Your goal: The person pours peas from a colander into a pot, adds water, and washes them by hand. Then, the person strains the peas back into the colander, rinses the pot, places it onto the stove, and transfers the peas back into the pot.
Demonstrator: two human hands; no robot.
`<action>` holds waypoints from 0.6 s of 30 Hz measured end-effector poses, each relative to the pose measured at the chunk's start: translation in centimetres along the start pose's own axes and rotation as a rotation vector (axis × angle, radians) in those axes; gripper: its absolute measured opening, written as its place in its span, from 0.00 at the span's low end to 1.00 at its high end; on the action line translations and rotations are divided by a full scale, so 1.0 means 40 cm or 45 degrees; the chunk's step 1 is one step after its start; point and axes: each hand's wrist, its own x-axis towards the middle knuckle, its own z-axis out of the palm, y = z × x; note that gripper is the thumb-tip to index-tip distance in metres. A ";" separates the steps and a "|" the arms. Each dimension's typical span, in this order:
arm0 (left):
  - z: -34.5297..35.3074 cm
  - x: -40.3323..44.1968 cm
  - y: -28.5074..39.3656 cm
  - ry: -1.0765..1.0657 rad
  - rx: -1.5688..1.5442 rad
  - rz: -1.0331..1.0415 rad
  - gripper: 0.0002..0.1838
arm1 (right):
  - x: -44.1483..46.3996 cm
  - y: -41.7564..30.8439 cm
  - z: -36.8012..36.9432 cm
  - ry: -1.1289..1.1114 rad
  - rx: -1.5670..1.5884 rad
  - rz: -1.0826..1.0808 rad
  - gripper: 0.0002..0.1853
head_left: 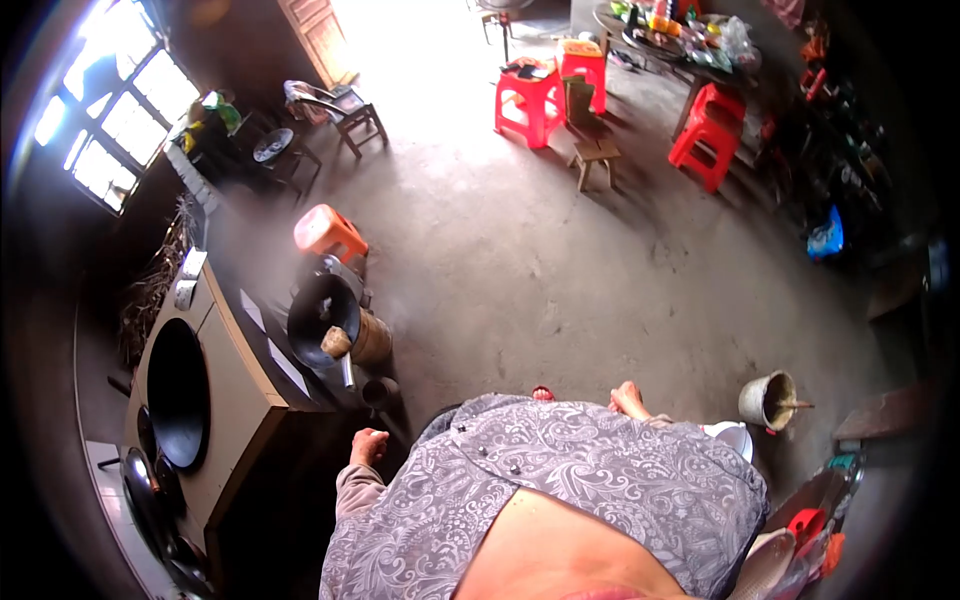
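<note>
My left hand [369, 447] is closed at my left side, fingers curled in. Whether anything small is inside it I cannot make out. Nearest to it are a dark pot-like vessel [380, 391] and the corner of a tiled stove [232, 377]. My right hand [629, 399] hangs in front of my body, fingers loosely stretched, and no object shows in it. To its right, a white container [733, 436] is partly hidden behind my patterned grey shirt [620, 450]. The red tip of a shoe [543, 393] shows between the hands.
A dark wok [180, 394] is set into the stove. Beside it stand a black basin [318, 312] and an orange stool [330, 232]. A bucket [767, 400] sits on the right. Red stools [529, 107], a small wooden chair [596, 153] and a laden table [655, 45] stand farther off.
</note>
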 end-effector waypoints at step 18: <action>-0.014 -0.037 -0.044 0.152 0.116 -0.010 0.09 | -0.030 -0.068 -0.050 -0.125 -0.408 0.108 0.13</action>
